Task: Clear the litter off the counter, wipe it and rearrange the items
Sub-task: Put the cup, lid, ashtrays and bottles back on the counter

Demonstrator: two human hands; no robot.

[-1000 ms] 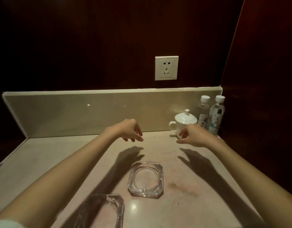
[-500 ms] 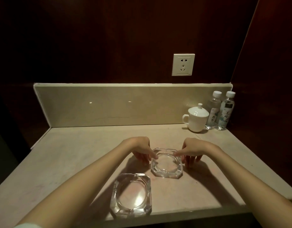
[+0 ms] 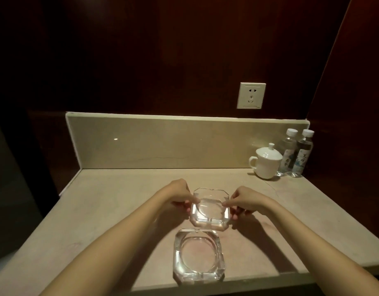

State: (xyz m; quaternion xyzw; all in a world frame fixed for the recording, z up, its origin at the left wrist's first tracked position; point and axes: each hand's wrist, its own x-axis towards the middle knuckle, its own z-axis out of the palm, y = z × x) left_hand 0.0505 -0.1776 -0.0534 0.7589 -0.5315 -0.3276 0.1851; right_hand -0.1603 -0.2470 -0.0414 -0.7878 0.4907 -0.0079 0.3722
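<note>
Head view shows an ashtray [image 3: 209, 210] pinched at its sides by the left hand [image 3: 180, 196] and right hand [image 3: 246, 201], just above the counter [image 3: 111, 201]; no litter shows, so rearranging seems underway beside a second ashtray [image 3: 199, 258]

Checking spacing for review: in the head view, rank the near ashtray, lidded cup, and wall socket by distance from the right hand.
1. Near ashtray, at the front edge, below the right hand.
2. Lidded cup, back right.
3. Wall socket, on the wall above.
</note>
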